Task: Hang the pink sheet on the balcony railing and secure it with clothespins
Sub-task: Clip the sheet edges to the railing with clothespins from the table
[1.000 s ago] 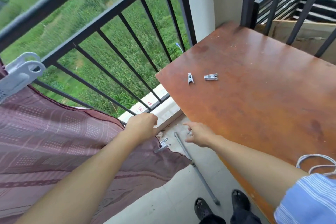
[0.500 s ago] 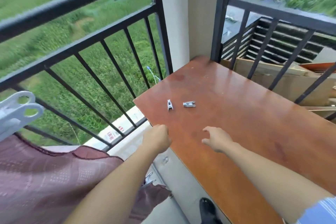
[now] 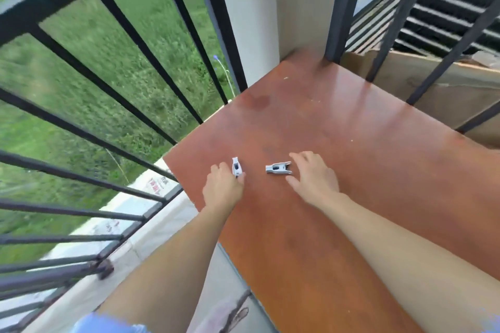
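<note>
Presently, step in hand: collecting clothespins from the wooden table [image 3: 338,143]. Left hand [image 3: 223,188] pinches the left clothespin [image 3: 236,167]; right hand [image 3: 313,176], fingers spread, must close on the right clothespin [image 3: 278,168].

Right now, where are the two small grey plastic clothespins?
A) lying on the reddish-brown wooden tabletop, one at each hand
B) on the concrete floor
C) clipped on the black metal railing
A: the left hand touches one grey clothespin, and the right hand reaches the other clothespin, both on the reddish-brown tabletop.
</note>
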A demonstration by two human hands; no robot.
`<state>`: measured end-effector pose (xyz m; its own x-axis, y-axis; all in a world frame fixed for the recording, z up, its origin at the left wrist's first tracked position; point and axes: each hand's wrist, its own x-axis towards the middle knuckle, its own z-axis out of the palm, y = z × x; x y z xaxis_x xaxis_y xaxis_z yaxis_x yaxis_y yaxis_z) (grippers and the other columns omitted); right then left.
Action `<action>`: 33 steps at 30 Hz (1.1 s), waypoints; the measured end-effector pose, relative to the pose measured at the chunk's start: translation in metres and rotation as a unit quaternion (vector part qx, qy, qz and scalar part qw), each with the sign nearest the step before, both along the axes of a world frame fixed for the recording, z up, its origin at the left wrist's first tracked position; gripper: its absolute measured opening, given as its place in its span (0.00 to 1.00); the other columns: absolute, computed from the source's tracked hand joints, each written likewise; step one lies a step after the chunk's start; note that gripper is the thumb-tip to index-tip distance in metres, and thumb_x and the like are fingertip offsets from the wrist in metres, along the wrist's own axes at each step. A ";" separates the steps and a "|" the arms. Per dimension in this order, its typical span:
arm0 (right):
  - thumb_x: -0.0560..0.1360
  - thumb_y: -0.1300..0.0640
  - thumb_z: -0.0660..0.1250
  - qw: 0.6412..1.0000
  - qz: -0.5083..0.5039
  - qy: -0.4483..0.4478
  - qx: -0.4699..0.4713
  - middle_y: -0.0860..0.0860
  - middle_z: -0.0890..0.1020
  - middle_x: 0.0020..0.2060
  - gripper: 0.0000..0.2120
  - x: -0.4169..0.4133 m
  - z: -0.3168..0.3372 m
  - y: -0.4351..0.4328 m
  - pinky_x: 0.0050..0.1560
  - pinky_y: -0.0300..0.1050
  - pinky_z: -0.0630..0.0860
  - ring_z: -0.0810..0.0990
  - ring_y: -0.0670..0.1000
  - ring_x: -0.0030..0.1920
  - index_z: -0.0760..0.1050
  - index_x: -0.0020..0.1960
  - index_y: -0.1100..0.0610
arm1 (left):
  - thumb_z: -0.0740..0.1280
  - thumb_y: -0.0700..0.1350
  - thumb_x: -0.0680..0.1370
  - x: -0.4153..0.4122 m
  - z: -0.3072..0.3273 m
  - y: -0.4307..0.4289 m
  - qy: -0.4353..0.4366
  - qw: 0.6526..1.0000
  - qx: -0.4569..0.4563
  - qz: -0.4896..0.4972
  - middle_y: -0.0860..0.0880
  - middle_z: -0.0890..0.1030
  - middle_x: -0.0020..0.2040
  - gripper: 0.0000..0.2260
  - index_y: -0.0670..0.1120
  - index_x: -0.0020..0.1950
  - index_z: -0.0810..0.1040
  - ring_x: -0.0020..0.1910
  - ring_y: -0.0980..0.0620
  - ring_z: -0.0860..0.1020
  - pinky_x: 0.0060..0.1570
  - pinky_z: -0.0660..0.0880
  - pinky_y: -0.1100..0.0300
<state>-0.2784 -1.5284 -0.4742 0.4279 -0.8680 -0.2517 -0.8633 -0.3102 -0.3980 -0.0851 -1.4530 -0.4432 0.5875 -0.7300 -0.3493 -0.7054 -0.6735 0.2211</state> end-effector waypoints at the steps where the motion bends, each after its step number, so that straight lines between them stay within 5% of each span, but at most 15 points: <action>1: 0.75 0.45 0.65 1.000 0.010 -0.003 -0.002 0.49 0.70 0.65 0.27 0.004 -0.008 -0.005 0.56 0.50 0.73 0.68 0.54 0.65 0.64 0.72 0.47 | 0.63 0.58 0.77 0.002 -0.010 -0.008 -0.004 1.000 -0.001 0.009 0.41 0.72 0.57 0.21 0.41 0.58 0.71 0.57 0.38 0.74 0.49 0.71 0.47; 8: 0.74 0.47 0.68 0.997 0.024 -0.045 -0.055 0.50 0.74 0.53 0.14 0.006 -0.039 -0.008 0.43 0.47 0.72 0.71 0.53 0.56 0.78 0.58 0.50 | 0.61 0.45 0.78 0.005 -0.047 -0.016 -0.050 0.999 0.007 -0.021 0.42 0.71 0.56 0.09 0.40 0.54 0.71 0.58 0.41 0.71 0.45 0.69 0.50; 13: 0.76 0.46 0.63 1.000 -0.009 -0.003 -0.021 0.49 0.76 0.51 0.12 -0.007 -0.028 0.013 0.43 0.47 0.71 0.73 0.52 0.55 0.73 0.55 0.53 | 0.61 0.44 0.78 -0.005 -0.026 0.016 0.002 1.000 0.010 -0.019 0.42 0.76 0.52 0.05 0.43 0.49 0.67 0.52 0.40 0.74 0.42 0.68 0.52; 23: 0.74 0.47 0.66 0.999 -0.018 -0.026 0.009 0.51 0.79 0.47 0.11 -0.041 0.057 0.116 0.47 0.48 0.72 0.79 0.57 0.50 0.77 0.52 0.51 | 0.58 0.43 0.78 -0.058 0.066 0.141 0.027 0.997 -0.029 -0.060 0.39 0.77 0.53 0.08 0.42 0.55 0.64 0.52 0.35 0.77 0.44 0.69 0.50; 30: 0.72 0.44 0.68 0.998 0.046 -0.020 -0.046 0.51 0.80 0.43 0.11 -0.059 0.122 0.213 0.40 0.47 0.67 0.79 0.57 0.48 0.73 0.41 0.51 | 0.59 0.43 0.76 -0.099 0.131 0.285 0.032 0.989 -0.024 -0.143 0.40 0.77 0.50 0.09 0.45 0.55 0.64 0.50 0.38 0.77 0.37 0.66 0.51; 33: 0.69 0.46 0.69 0.994 0.081 -0.039 -0.060 0.49 0.78 0.38 0.11 -0.058 0.149 0.256 0.37 0.47 0.67 0.77 0.56 0.41 0.70 0.38 0.51 | 0.59 0.41 0.76 -0.110 0.136 0.353 0.042 0.984 -0.008 -0.175 0.41 0.75 0.58 0.17 0.44 0.65 0.65 0.53 0.40 0.76 0.45 0.73 0.49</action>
<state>-0.3369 -1.2721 -0.3251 0.5787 -0.8081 -0.1102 -0.7658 -0.4920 -0.4141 -0.1955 -1.1004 -0.3074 0.2686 -0.8884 -0.3724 -0.8723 -0.3883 0.2971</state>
